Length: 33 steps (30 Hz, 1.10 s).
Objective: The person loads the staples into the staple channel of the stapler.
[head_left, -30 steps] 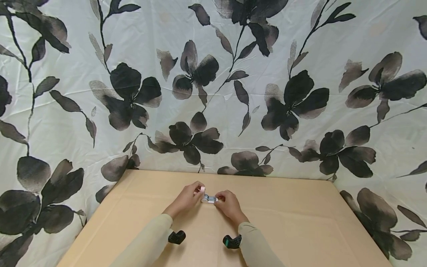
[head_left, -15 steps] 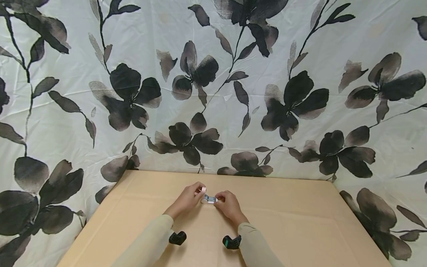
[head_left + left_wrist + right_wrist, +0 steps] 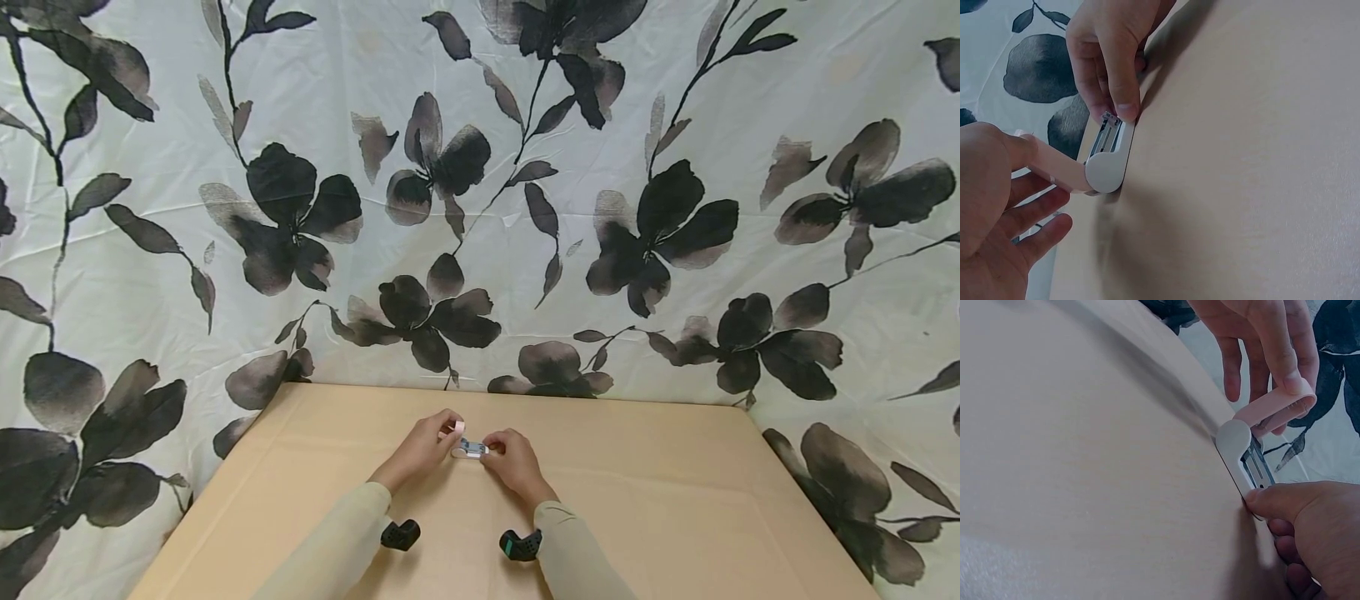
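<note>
A small stapler stands on the tabletop near its far edge, swung open at its hinge. Its white base (image 3: 1105, 172) lies along the table, and its pink top arm (image 3: 1272, 411) is raised. Between them the metal staple channel (image 3: 1257, 464) is exposed; whether staples lie in it is too small to tell. My left hand (image 3: 417, 448) pinches the pink arm between thumb and fingers, its other fingers loosely spread in the left wrist view. My right hand (image 3: 516, 463) grips the end of the white base opposite the hinge, thumb on its near side.
The tan tabletop (image 3: 675, 508) stretches to both sides and toward me. Right behind its far edge hangs a white cloth (image 3: 555, 250) with dark flowers. A black device (image 3: 400, 535) sits at the left wrist and another (image 3: 521, 545) at the right.
The stapler's pink arm has shifted very slightly to the right with my left hand. My right hand and the white base have stayed in place.
</note>
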{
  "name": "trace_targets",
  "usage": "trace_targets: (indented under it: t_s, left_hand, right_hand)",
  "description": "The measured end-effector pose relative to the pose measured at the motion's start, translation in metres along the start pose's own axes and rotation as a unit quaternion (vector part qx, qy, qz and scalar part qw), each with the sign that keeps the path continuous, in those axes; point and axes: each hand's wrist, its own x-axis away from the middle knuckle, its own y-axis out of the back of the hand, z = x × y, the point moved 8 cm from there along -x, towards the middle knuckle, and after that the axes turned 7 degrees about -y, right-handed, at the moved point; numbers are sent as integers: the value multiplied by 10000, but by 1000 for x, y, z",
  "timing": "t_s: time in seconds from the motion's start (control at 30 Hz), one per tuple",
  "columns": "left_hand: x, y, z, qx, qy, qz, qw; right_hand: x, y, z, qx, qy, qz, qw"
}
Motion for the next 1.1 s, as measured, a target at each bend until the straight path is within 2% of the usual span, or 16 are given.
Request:
trace_targets:
  t_s: [0.3, 0.73, 1.1]
  left_hand:
    - [-2, -2, 1, -33, 53, 65, 10000]
    - [-3, -3, 3, 16, 138, -16, 9999]
    - [-3, -8, 1, -42, -61, 3, 10000]
  right_hand:
    - [0, 1, 1, 36, -57, -35, 10000]
    - [2, 2, 1, 13, -27, 5, 10000]
    - [1, 1, -1, 39, -43, 6, 10000]
